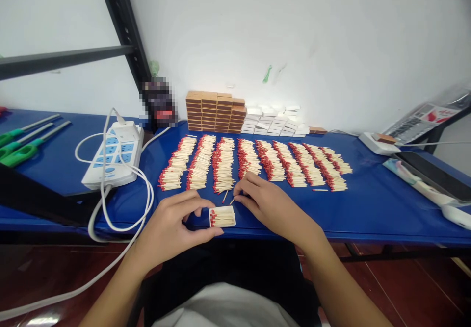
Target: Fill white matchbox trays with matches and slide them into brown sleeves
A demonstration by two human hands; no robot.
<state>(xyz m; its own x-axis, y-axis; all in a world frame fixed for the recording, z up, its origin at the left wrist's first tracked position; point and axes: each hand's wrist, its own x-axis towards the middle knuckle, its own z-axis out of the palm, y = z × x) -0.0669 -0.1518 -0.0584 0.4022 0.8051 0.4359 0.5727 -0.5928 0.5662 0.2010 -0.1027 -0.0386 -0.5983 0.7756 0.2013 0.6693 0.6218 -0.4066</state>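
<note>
Near the table's front edge, my left hand grips a small white matchbox tray at its left end, thumb in front and fingers behind. Red-headed matches lie in the tray, heads to the left. Just behind the tray's right corner, my right hand pinches a single match between thumb and fingertips. Another loose match rests on the table to its left. Beyond both hands, several long rows of matches, such as a middle row, stretch toward the wall.
Against the wall stand stacked brown matchboxes and a pile of white trays. A white power strip with looping cables is at left, near green-handled tools. A black phone-like slab lies at right on the blue table.
</note>
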